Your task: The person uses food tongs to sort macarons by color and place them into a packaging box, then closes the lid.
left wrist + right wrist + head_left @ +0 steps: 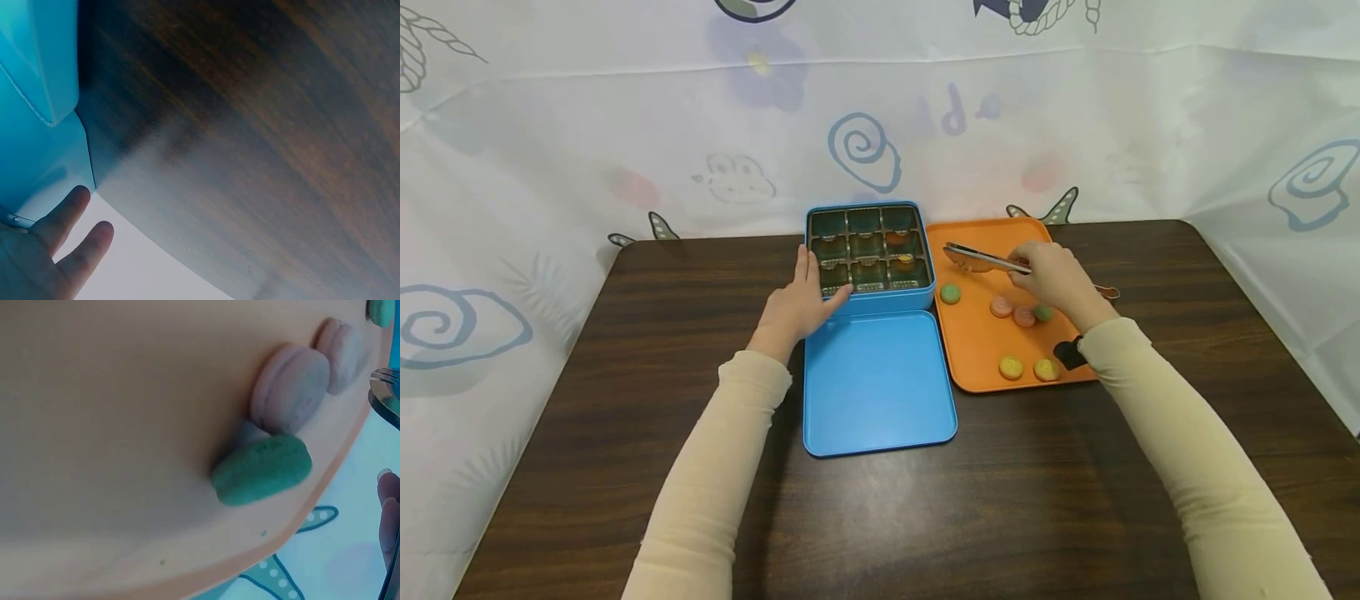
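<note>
My left hand (796, 307) rests against the left side and front left corner of a blue tin (880, 302), fingers extended. Inside it lies a divided insert with several compartments. A reddish piece (897, 239) sits in the middle right compartment, a yellow piece (906, 258) in the front right one. My right hand (1058, 279) grips metal tongs (988, 257) over the back of an orange tray (977, 333); no macaron is visible between their tips. Below the hand lie a green macaron (262, 470) and two pink macarons (290, 389). Another green macaron (950, 293) lies near the tray's left edge.
Two yellow macarons (1011, 367) lie near the tray's front edge. A blue lid (880, 383) lies flat in front of the tin. All stand on a dark wooden table (1000, 500), with a patterned white cloth (970, 150) hanging behind.
</note>
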`<state>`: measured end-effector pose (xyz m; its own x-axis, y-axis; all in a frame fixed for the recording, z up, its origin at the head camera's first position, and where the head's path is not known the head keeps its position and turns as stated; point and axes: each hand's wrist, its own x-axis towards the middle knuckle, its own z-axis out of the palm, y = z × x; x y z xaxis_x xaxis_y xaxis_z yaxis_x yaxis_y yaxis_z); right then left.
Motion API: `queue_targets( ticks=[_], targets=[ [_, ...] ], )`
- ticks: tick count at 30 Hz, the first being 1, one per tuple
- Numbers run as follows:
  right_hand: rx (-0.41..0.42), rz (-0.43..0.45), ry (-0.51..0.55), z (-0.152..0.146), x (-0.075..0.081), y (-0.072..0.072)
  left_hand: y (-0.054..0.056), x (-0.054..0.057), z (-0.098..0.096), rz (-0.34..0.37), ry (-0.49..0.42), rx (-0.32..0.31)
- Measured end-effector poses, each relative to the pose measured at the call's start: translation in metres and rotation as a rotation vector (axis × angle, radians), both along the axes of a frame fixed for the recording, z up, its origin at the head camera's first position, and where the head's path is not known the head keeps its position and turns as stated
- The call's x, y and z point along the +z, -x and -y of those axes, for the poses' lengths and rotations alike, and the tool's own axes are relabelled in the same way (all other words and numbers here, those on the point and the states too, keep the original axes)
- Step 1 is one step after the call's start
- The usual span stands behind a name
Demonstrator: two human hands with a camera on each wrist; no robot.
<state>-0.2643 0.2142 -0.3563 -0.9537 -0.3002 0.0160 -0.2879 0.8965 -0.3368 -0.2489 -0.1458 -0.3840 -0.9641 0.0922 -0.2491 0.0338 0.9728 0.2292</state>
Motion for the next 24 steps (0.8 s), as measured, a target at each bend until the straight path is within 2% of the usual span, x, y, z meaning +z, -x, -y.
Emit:
queue_targets(
  ticks=[11, 18, 24],
  targets=[
    [0.021, -0.119, 0.036, -0.003, 0.018, -0.007, 0.001, -0.001, 0.000, 0.000, -0.002, 0.007],
    [0.066, -0.217, 0.051, 0.005, 0.029, -0.013, 0.001, -0.001, 0.000, 0.005, -0.002, 0.010],
    [0.135, -0.245, 0.056, 0.021, 0.037, -0.021, 0.001, 0.000, 0.000, 0.009, -0.002, 0.011]
  ],
)
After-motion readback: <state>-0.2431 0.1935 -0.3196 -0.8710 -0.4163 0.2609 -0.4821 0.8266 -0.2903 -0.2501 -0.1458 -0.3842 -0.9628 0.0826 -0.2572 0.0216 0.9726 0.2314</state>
